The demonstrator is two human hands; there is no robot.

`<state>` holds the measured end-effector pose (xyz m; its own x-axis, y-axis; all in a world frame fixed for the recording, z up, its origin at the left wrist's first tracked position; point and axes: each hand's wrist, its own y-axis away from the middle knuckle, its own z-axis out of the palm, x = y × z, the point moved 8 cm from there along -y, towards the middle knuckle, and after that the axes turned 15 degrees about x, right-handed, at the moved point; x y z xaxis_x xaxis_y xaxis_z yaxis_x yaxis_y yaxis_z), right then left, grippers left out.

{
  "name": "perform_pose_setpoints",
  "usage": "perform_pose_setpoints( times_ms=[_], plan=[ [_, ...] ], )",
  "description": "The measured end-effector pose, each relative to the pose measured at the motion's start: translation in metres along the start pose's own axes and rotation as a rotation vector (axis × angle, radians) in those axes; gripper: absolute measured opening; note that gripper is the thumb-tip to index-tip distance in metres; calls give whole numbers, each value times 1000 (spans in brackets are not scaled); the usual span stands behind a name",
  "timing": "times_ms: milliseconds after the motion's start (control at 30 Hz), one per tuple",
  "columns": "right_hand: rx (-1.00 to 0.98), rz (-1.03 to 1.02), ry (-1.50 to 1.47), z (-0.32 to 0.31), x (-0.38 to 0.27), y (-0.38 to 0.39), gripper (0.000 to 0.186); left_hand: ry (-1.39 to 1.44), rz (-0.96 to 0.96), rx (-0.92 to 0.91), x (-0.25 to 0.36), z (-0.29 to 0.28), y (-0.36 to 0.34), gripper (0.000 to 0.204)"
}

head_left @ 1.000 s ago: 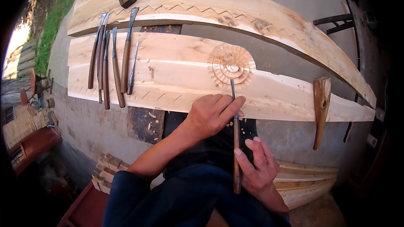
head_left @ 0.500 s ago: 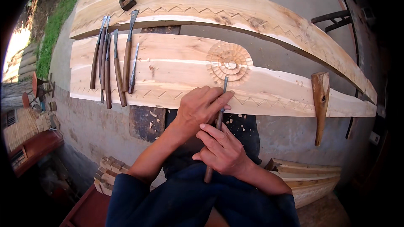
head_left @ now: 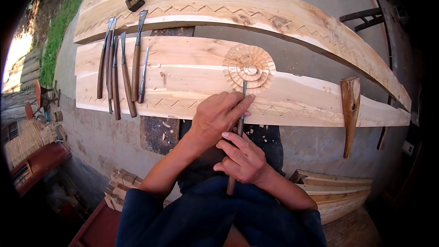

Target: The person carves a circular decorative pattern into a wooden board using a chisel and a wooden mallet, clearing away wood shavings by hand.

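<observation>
A long pale wooden board (head_left: 192, 64) lies across in front of me, carved with a round spiral rosette (head_left: 249, 69) and a zigzag line. My left hand (head_left: 218, 118) grips a carving chisel (head_left: 240, 126) near its metal blade, resting at the board's near edge. Lower down, my right hand (head_left: 243, 158) is closed round its wooden handle, whose butt end points toward my body. The blade tip is at the lower rim of the rosette; whether it bites into the wood is too small to tell.
Several chisels (head_left: 136, 59) lie side by side on the board's left part. A wooden mallet (head_left: 350, 114) rests across its right part. Behind is a second carved board (head_left: 270, 13) with a small dark block (head_left: 135, 2) on it. Stacked wood pieces (head_left: 336, 192) stand low at right.
The chisel and my right hand have shifted slightly up and to the right, the tip now closer to the rosette's lower rim. My left hand keeps its hold.
</observation>
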<state>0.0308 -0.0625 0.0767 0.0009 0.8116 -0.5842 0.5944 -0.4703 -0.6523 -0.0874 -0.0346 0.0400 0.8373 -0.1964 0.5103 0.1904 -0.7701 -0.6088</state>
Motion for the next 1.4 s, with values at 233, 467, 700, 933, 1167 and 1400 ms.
perform_pose_setpoints(
  times_ms=[233,467,700,933,1167,1400],
  plan=[
    [59,-124,9,-8,-20,11,42,147,40,166,20,-14,-3,60],
    [31,22,-17,-18,-1,-4,47,-18,17,143,11,-9,-6,57],
    [-15,22,-5,-24,7,-4,46,11,29,43,11,-2,-9,55],
    [-55,16,-23,-32,13,-9,45,7,22,35,10,0,-10,54],
    [-123,-19,-26,-35,15,-19,40,-2,16,39,9,2,-10,55],
    [-145,8,-38,-42,20,-25,38,12,-4,40,10,5,-11,55]
  ],
)
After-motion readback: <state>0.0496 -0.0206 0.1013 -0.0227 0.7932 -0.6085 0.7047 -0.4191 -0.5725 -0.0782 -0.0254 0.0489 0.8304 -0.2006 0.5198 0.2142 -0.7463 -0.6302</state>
